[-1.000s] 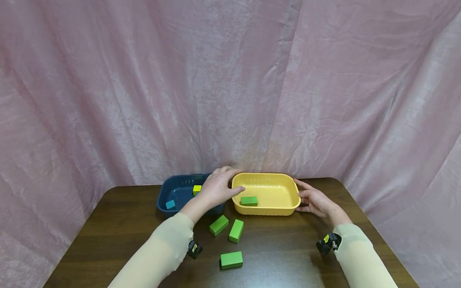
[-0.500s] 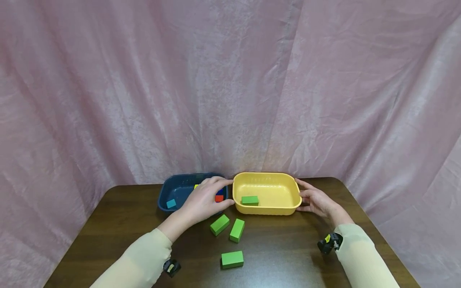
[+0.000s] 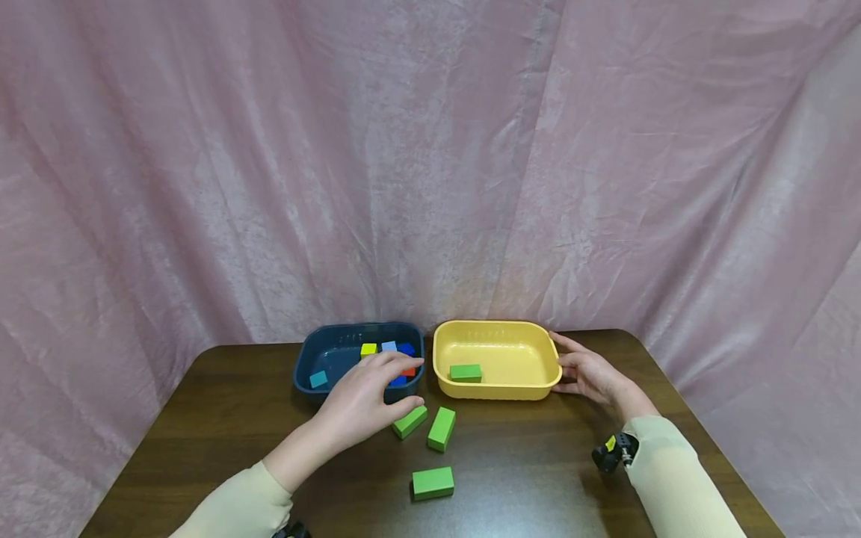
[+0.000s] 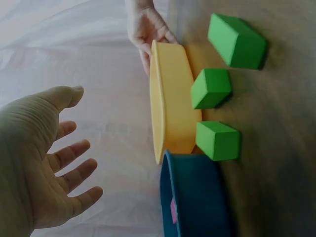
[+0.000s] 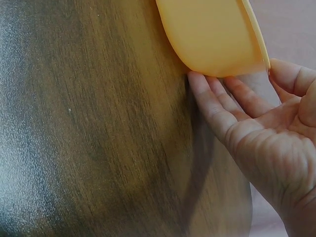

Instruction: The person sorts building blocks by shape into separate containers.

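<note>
My left hand [image 3: 359, 396] is held with fingers spread over the near right part of a dark blue plastic basket [image 3: 339, 362], and nothing is in it. In the left wrist view its palm and fingers show bare and apart from both baskets. With extended fingers my right hand [image 3: 592, 376] touches the right end of a yellow basket [image 3: 498, 392]; the right wrist view shows fingertips [image 5: 196, 79] against its wall. One green block [image 3: 466, 373] lies inside the yellow basket. On the table in front lie three more, a green block [image 3: 410, 427] partly behind my left thumb among them.
Inside the blue basket are a teal block [image 3: 318, 379], a yellow cube [image 3: 368, 350] and several blue and red pieces, partly hidden by my left hand. Two green blocks [image 3: 442, 429] lie farther right on the brown table [image 3: 538, 463]. A pink curtain [image 3: 430, 164] hangs behind.
My left hand has drawn back from the yellow basket's left edge, moving left and toward me. More of the blue basket's contents show. The right hand stays at the yellow basket.
</note>
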A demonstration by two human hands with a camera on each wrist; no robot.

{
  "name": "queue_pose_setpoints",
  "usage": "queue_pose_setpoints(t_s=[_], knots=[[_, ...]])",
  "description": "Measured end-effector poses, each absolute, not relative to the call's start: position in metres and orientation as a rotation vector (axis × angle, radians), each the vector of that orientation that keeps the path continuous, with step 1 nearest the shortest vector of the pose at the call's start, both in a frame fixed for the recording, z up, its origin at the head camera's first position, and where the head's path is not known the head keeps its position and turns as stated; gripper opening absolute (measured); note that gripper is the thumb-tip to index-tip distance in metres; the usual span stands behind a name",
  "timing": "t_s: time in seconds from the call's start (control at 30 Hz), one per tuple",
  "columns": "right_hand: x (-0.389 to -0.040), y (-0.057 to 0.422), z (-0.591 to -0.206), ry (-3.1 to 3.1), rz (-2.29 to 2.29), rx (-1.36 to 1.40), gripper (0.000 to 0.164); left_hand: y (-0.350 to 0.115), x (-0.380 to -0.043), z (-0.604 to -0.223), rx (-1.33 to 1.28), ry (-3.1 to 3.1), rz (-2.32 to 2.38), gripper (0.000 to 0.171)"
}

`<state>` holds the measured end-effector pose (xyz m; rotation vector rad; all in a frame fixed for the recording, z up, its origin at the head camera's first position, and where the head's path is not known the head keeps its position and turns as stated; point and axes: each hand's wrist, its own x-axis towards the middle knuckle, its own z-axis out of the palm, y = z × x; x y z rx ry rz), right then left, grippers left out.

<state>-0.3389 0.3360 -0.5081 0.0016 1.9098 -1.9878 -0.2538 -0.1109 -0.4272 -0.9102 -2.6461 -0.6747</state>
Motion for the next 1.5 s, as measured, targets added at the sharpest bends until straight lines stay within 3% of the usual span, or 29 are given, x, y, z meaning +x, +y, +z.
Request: queue_pose_setpoints(t_s=[0.43, 0.67, 1.0, 1.5], knots=[[-0.339, 0.336, -0.508, 1.922, -1.978, -0.022, 0.070, -0.123, -0.225, -0.445, -0.905, -2.724, -0.609, 0.052], [-0.339, 0.334, -0.509, 1.920, -1.986, -0.005, 0.070, -0.114, -0.214, -0.472, -1.005, -2.881, -0.576, 0.049], [-0.341, 0.336, -0.510, 1.917, -1.987, -0.003, 0.070, -0.103, -0.207, -0.505, -1.081, -2.988, -0.531, 0.046], [-0.340, 0.335, -0.507, 1.917, -1.980, -0.006, 0.070, -0.090, -0.207, -0.518, -1.007, -3.042, -0.438, 0.038]])
